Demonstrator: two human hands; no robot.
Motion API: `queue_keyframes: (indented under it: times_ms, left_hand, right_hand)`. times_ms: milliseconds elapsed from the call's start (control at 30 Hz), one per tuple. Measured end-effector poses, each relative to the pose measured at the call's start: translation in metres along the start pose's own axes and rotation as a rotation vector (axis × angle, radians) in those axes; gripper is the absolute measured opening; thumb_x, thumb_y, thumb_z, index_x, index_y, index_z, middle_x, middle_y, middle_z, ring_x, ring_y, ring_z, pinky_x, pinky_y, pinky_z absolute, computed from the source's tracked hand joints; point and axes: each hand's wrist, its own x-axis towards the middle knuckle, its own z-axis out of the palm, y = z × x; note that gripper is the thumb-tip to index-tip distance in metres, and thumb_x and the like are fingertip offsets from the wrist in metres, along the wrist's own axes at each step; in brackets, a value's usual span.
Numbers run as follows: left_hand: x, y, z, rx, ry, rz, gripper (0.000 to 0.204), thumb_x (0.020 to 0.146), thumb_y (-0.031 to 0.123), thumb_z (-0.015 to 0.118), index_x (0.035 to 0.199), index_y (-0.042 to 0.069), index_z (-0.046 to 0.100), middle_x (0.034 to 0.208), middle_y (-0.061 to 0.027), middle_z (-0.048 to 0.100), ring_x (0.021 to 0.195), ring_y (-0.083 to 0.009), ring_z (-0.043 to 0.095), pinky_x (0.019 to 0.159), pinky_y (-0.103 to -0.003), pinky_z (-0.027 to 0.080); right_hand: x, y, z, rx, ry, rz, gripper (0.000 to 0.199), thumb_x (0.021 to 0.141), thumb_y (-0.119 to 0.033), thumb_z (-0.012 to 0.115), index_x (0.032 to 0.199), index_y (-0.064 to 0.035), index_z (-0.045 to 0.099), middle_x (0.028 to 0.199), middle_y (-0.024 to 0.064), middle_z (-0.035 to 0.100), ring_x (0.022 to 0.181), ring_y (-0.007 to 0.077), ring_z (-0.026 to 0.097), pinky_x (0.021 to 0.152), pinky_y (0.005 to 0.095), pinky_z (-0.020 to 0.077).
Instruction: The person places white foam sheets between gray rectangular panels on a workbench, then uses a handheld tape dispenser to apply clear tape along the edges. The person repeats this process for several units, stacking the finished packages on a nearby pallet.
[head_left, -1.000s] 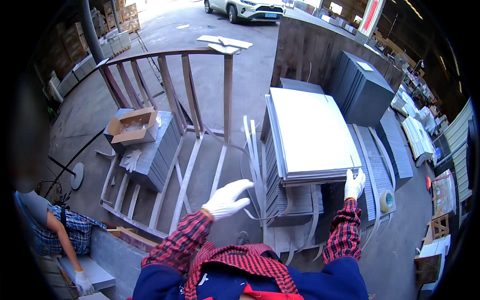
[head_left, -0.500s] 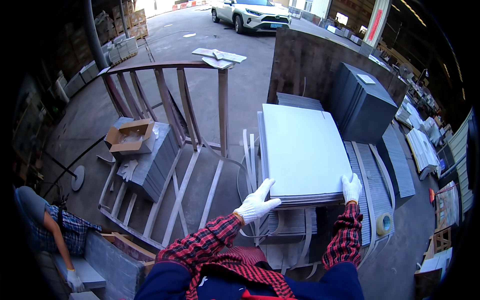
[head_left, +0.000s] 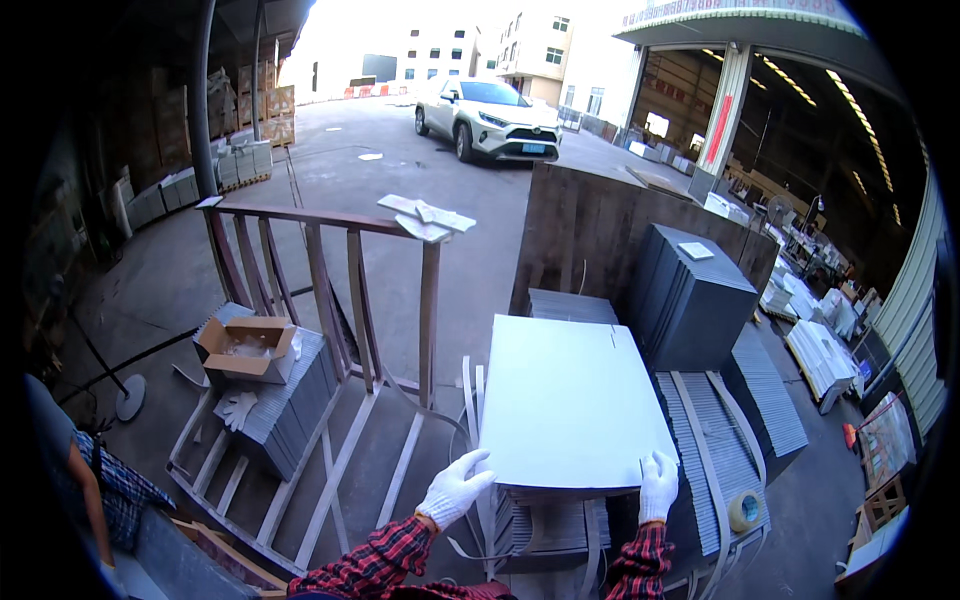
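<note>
Poises the left hand [head_left: 457,490] half open at seven o'clock of the white panel [head_left: 575,405], with fingertips at its near-left corner; cannot tell whether gripping or merely touching. Sets the right hand [head_left: 657,488] at five o'clock, partly curled against the near-right corner; cannot tell how firmly. Has the panel lying over a ribbed stack [head_left: 565,530]. Shows a tape roll [head_left: 738,515] at four o'clock, then a loose glove [head_left: 238,410] and an open carton [head_left: 240,368] at nine. Farther off, shows a tall grey stack [head_left: 690,310] at two and a pale car [head_left: 490,120] near twelve.
</note>
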Motion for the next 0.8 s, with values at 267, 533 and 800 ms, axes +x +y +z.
queue_keyframes:
  times_ms: [267,533,800]
  left_hand:
    - [-0.031,0.023,-0.061,-0.480,0.154,-0.045,0.040,0.094,0.011,0.060,0.131,-0.002,0.057,0.104,-0.0069,0.066,0.075,-0.0090,0.062,0.070,-0.023,0.053]
    - [-0.160,0.031,-0.144,0.086,0.469,0.216,0.040,0.089,0.024,0.070,0.124,0.005,0.064,0.113,-0.0144,0.069,0.095,-0.0211,0.069,0.090,-0.032,0.052]
    - [-0.378,0.021,-0.171,0.324,0.985,-0.183,0.042,0.084,0.027,0.076,0.120,0.009,0.063,0.110,-0.0161,0.070,0.105,-0.0291,0.069,0.092,-0.037,0.052]
  right_hand:
    - [-0.074,-0.101,0.014,0.606,0.090,0.121,0.036,0.098,-0.016,0.050,0.125,0.0062,0.057,0.126,0.0186,0.058,0.117,0.0287,0.055,0.103,0.0380,0.0416]
    - [-0.114,-0.157,0.040,0.702,-0.091,-0.334,0.047,0.104,-0.031,0.045,0.111,0.0108,0.067,0.106,0.0236,0.067,0.099,0.0302,0.063,0.091,0.0411,0.0483]
    - [-0.230,-0.285,0.099,0.459,-0.750,-0.685,0.063,0.103,-0.051,0.031,0.123,0.0023,0.058,0.115,0.0200,0.058,0.103,0.0248,0.062,0.086,0.0356,0.0513]
